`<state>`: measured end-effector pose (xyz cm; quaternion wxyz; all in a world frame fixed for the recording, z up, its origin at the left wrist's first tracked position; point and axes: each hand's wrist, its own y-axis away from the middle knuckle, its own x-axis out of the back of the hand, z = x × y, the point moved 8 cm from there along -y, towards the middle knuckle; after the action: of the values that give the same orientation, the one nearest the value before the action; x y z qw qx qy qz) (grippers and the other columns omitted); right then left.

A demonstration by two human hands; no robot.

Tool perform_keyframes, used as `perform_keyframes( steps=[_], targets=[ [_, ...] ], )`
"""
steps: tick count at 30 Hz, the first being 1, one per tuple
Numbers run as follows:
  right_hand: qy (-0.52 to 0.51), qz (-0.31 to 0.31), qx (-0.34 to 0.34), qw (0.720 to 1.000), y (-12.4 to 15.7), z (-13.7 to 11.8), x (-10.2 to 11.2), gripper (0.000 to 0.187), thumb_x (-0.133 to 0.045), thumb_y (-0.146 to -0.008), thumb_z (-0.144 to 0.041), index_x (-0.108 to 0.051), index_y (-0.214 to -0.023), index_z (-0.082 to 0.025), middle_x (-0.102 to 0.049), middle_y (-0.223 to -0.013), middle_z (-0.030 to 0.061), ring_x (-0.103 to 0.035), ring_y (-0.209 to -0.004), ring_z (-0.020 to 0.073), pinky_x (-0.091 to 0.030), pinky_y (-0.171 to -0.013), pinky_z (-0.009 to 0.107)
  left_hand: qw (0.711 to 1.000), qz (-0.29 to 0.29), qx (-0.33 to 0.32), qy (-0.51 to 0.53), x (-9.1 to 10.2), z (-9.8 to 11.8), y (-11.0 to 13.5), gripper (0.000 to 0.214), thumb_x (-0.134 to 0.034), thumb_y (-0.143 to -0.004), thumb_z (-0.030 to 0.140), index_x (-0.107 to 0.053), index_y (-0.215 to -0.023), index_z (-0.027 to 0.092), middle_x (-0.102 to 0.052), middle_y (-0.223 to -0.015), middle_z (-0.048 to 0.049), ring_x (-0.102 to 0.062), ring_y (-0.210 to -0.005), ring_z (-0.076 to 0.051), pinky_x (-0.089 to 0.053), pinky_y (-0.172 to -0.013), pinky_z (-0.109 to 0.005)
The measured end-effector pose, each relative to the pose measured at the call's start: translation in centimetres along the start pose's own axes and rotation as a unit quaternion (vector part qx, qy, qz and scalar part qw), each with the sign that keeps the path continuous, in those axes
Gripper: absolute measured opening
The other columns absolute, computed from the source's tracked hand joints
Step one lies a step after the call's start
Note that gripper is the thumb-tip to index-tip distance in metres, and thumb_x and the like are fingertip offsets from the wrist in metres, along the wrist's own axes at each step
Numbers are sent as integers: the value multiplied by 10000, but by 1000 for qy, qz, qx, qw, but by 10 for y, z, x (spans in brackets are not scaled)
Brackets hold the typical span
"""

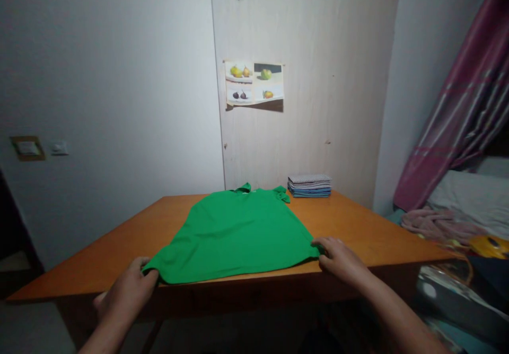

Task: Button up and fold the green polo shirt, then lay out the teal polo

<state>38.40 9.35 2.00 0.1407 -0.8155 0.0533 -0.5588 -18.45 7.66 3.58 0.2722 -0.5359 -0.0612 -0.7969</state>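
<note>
A green T-shirt [242, 232] lies spread on the wooden table, its hem toward me and its neck and sleeves at the far side. Soft creases run across its left half. My left hand [129, 288] is closed on the near left corner of the hem, at the table's front edge. At the near right corner, my right hand [340, 258] pinches the cloth between thumb and fingers. The far sleeves look bunched up.
On the far right of the wooden table [358, 227] stands a stack of folded cloths [309, 187]. Fruit pictures [254, 83] hang on the back panel. Beyond the right edge are a pink curtain [441, 115], a crumpled pinkish cloth [437, 226] and a grey box-like object [457, 301].
</note>
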Motion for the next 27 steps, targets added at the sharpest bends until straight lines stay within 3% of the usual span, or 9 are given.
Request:
perform_keyframes(
  steps=[5,12,16,24,27],
  targets=[
    [-25,-5,27,999,-5,-4,-5,466,-558,-789,-217,-687,-1236,-240,-681,-1204,84,-607,-1126,253,-440,-947,340,1000,-3,-9,21,4,-2,0,330,-475,-820,391,-641,-1084,284,-760,-1017,-79,-693,-1022,-359,-458,-846,-496],
    [-5,8,-12,1000,-10,-15,0,282,-494,-923,-384,-730,-966,-236,-698,-970,73,-639,-949,233,-433,-803,306,999,31,1,32,11,1,-4,308,-511,-798,376,-666,-1052,299,-771,-914,-58,-705,-954,-366,-468,-823,-497],
    [4,8,-13,1000,-11,-21,3,324,-603,-865,-527,-720,-946,-237,-694,-986,69,-627,-946,243,-410,-786,305,999,30,-3,34,14,4,-4,314,-512,-814,367,-660,-1080,292,-772,-980,-80,-702,-973,-358,-461,-823,-482],
    [-12,-2,-13,1000,-13,-22,2,307,-530,-925,-434,-755,-847,-240,-707,-903,56,-623,-886,216,-395,-760,281,1000,22,-3,19,14,1,-5,327,-525,-814,340,-669,-1101,274,-763,-1005,-81,-690,-979,-369,-472,-789,-473],
    [-22,34,-11,999,-15,-18,9,322,-499,-930,-410,-746,-812,-240,-706,-874,52,-623,-856,212,-388,-739,281,1000,14,-11,22,15,4,-4,340,-499,-825,364,-672,-1103,271,-761,-1018,-94,-689,-999,-369,-463,-800,-473]
  ],
)
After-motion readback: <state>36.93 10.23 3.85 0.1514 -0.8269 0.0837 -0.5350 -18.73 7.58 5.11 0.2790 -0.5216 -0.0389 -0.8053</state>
